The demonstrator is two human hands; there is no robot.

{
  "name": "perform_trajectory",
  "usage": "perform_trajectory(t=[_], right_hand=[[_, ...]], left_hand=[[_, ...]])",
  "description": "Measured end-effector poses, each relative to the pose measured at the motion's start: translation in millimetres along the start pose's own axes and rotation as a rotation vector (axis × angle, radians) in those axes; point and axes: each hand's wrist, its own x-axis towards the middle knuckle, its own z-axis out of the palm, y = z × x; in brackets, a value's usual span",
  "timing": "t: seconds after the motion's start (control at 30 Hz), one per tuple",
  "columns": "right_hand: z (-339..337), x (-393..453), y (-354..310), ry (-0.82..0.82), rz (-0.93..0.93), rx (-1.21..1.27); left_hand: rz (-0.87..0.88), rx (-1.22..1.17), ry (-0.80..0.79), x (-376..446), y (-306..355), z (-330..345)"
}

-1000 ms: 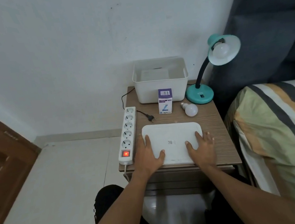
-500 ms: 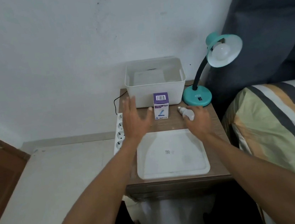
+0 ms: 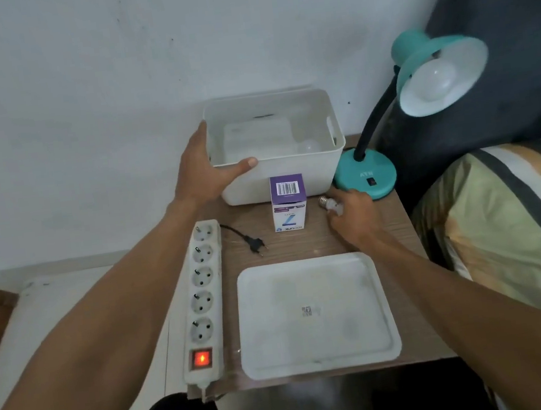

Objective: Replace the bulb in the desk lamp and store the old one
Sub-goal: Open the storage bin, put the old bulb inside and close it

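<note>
While the left hand [image 3: 206,175] is clamped on the near-left corner of the white storage bin [image 3: 292,174], a loose bulb [image 3: 330,205] on the wooden table [image 3: 304,245] is grasped by the right hand [image 3: 354,216], beside the lamp base [image 3: 366,176]. A second bulb [image 3: 438,80] is seated in the lamp shade.

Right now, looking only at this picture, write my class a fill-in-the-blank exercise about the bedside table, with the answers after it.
1. The left hand grips the rim of the white ____.
2. The right hand closes on a loose ____ lying on the table.
3. The power strip switch glows ____.
4. The lamp's black plug lies ____, out of the strip.

Answers: storage bin; light bulb; red; unplugged
</note>
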Motion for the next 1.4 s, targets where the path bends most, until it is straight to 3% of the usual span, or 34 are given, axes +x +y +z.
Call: perform_trajectory(t=[0.23,0.53,0.67,0.8,1.0,1.13,1.4], right_hand=[[-25.8,-5.1,-15.6,0.127,-0.112,0.297],[-85.3,18.9,-93.6,0.365,-0.320,0.516],[-90.7,59.0,-124.9,0.305,-0.276,0.554],[-74.6,94.1,-138.0,0.124,-0.215,0.547],[-47.3,107.9,-130.1,-0.073,-0.151,0.381],[-42.3,109.7,-130.5,-0.097,-0.182,0.190],[-43.5,110.8,-128.5,-0.102,-0.163,0.191]], left_hand=[[0.011,-0.084,0.038,-0.3,-5.5,4.7],[-0.001,-0.142,0.067,-7.5,2.4,6.2],[-0.002,-0.148,0.088,-4.8,-1.5,5.9],[0.006,-0.143,0.092,-4.9,-1.3,6.2],[0.017,-0.118,0.119,-4.3,-4.7,8.1],[0.031,-0.107,0.139,-4.1,-4.8,10.1],[0.032,-0.087,0.132,-4.3,-3.3,8.1]])
